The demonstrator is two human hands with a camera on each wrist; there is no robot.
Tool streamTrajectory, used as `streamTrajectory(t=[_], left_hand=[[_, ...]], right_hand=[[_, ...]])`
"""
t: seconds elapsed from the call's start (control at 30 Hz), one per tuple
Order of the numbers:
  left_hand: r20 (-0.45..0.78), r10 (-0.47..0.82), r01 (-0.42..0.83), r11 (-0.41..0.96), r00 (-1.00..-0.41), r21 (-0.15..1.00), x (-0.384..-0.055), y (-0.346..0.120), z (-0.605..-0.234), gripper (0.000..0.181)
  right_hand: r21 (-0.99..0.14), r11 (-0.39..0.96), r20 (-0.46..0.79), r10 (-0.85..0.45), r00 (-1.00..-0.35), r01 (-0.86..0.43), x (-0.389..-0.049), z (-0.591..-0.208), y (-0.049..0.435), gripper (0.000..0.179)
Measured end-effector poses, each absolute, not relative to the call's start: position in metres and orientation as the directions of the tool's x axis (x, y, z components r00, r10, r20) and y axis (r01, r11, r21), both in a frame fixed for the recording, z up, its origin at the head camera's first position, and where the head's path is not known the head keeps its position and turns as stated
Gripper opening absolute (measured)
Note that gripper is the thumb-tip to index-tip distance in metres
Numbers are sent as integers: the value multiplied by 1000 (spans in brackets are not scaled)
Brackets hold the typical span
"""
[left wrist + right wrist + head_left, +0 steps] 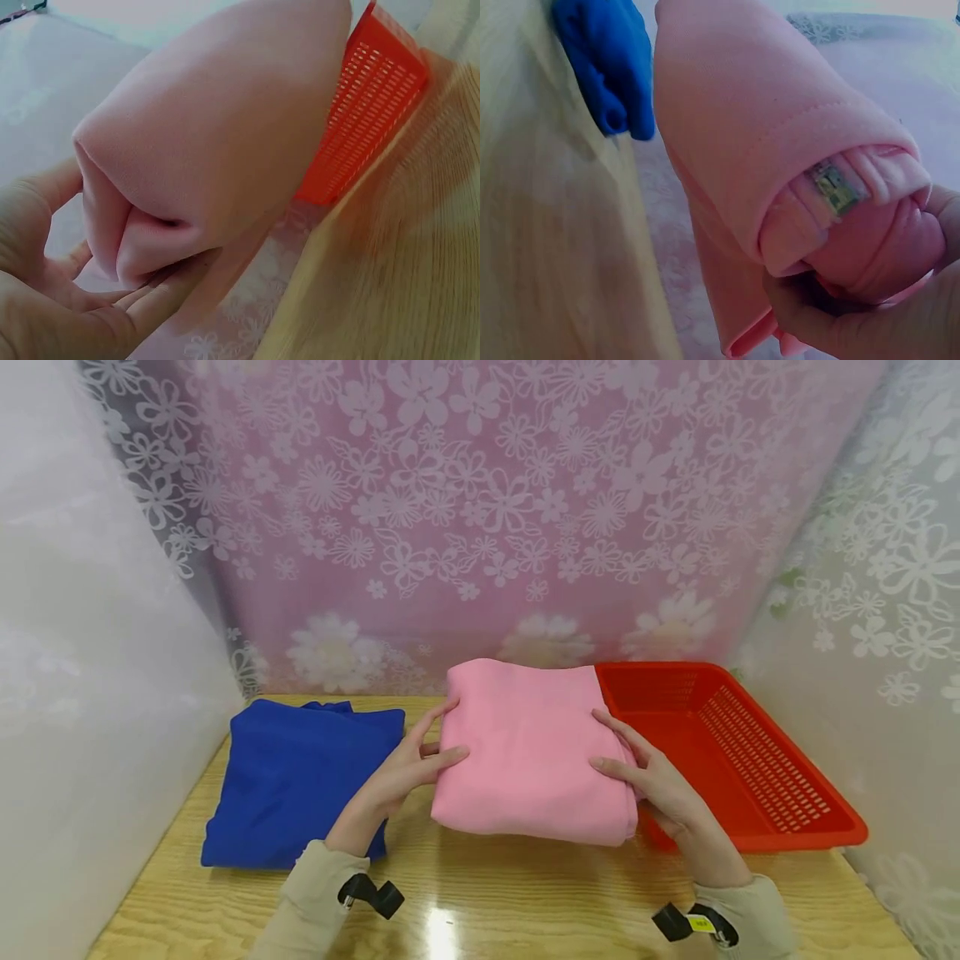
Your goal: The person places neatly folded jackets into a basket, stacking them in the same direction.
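A folded pink garment point(532, 752) is held up between both hands in the middle of the head view, apparently off the table. My left hand point(397, 777) grips its left side, thumb on top and some fingers underneath. On the right side my right hand point(663, 785) holds it the same way. Rounded fold ends of the pink garment point(202, 135) show in the left wrist view. The right wrist view shows a stitched hem and a small label point(834, 189) inside the folds. A folded blue garment point(300, 785) lies on the table left of my left hand.
A red plastic basket point(780, 760) with slotted walls stands on the right of the wooden table point(480, 902), partly behind the pink garment and my right hand. A flowered pink curtain point(480, 527) hangs behind, with pale sheets on both sides.
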State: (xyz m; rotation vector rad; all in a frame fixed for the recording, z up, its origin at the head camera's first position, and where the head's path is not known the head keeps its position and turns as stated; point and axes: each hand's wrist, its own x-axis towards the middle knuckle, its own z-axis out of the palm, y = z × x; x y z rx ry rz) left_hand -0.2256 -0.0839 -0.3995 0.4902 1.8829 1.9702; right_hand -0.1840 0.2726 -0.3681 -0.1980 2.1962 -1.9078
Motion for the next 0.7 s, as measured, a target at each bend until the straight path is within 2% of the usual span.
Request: streamTrajectory(t=[0.23,0.43,0.7], left_hand=[[50,485,8,-88,-873,996,-229,-43,-385,75],[125,442,89,-100,-888,991,-231,8,-374,79],[265,399,211,-176,-878,962,-232,62,-360,80]], right_hand=[[-991,123,-69,-203,-977,45,-189,-345,311,61],[-995,93,-44,-196,-980,26,-196,-328,355,59],[-991,111,58,-200,-978,-81,-192,-303,404,60]])
